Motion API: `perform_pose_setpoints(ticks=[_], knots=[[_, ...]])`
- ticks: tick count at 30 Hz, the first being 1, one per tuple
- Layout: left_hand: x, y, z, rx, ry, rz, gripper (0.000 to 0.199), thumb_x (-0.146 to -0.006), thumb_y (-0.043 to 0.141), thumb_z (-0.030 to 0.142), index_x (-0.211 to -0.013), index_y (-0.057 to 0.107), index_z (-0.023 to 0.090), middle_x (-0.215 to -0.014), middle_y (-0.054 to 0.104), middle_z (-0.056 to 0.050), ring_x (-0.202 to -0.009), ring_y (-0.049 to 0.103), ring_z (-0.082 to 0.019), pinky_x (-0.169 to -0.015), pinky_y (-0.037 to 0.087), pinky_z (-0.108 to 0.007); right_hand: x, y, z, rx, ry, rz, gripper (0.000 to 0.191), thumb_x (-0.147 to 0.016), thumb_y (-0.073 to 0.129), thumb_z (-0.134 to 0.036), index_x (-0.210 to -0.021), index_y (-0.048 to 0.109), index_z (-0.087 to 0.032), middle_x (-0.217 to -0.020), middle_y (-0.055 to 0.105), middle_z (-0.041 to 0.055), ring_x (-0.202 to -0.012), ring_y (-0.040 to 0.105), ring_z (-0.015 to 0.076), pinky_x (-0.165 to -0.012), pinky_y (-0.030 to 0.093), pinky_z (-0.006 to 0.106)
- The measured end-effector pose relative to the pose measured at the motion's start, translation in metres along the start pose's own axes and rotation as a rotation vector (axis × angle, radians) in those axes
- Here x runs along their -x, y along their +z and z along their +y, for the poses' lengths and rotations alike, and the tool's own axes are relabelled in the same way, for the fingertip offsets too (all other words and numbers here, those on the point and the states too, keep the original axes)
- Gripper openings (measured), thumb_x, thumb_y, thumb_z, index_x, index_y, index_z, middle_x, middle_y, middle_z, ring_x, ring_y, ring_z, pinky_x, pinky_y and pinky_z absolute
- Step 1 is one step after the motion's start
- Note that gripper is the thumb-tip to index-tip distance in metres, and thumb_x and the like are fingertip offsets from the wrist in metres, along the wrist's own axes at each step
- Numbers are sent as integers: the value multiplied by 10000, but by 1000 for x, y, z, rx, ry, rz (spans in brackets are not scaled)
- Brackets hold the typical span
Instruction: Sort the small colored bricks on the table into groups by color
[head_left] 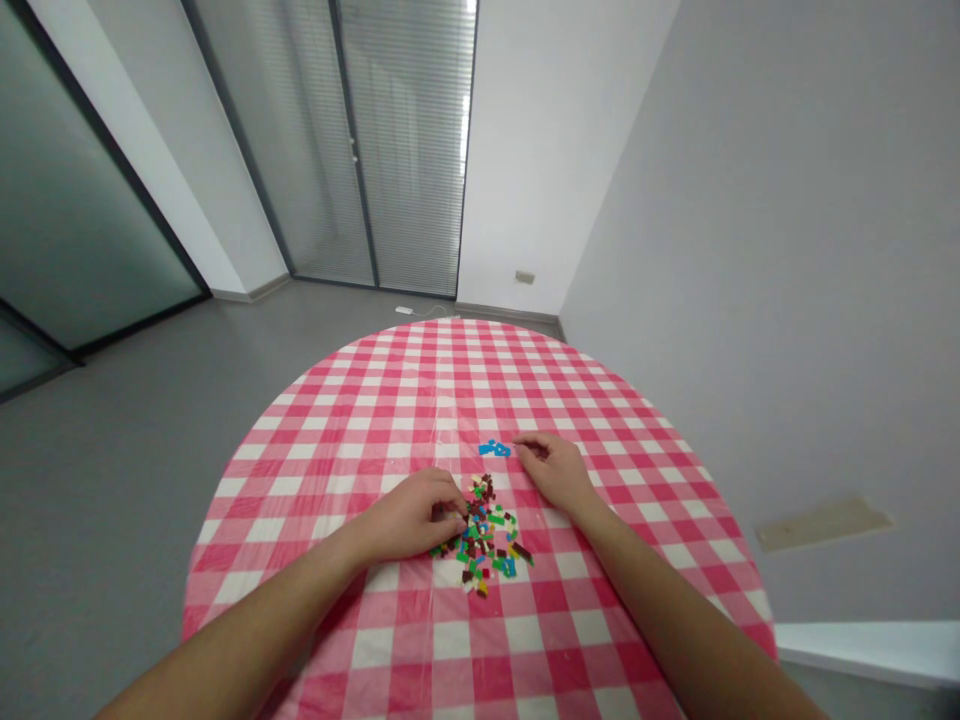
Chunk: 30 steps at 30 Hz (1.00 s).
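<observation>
A loose pile of small toy building bricks (480,540) in green, brown, blue, yellow, red and cream lies on the checked tablecloth. My left hand (424,512) rests at the pile's left side, its thumb and forefinger curled together among the bricks. Whatever is between those fingertips is too small to make out. Beyond the pile, several blue bricks (495,449) lie in a separate little group. Just right of this group is my right hand (556,468), palm down, with thumb and forefinger slightly apart and no brick visible between them.
The round table wears a red-and-white checked tablecloth (360,400). A white wall (787,250) rises to the right. Glass panels with blinds (405,150) stand behind, and a white power strip (405,310) lies on the grey floor (112,480).
</observation>
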<state>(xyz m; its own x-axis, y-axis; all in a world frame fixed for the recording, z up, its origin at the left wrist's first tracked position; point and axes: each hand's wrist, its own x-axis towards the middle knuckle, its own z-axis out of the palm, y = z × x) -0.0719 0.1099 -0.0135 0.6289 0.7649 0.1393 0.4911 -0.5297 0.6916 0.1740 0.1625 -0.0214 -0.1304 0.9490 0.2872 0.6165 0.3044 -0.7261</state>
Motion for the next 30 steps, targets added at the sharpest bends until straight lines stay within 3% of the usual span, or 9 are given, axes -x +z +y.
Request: perform_pose_setpoints(ticks=[10,21,30], knots=[[0,-1,1,8,-2,7,86,-838,599,205,-812,677,183,-778,630,-20,-788,566,-156,-736,427,-262,-6,0,14,57,59,-38,229,-799,566,-229,-943,740,-193,-942,748,64,-859,687,205,-795,530,326],[0,-1,1,-1,-5,5,94,-842,598,214,-822,684,185,-791,641,-22,-799,569,-159,-767,430,-274,-9,-1,14,183,-160,-23,189,-852,535,-189,-875,722,-180,-899,730,68,-863,653,200,-802,504,330],[0,-1,1,6,-6,9,91,-842,598,218,-817,680,187,-784,639,-19,-801,569,-160,-757,430,-277,-6,2,16,189,-152,-16,203,-830,533,-191,-894,726,-188,-915,743,62,-863,676,203,-799,515,330]])
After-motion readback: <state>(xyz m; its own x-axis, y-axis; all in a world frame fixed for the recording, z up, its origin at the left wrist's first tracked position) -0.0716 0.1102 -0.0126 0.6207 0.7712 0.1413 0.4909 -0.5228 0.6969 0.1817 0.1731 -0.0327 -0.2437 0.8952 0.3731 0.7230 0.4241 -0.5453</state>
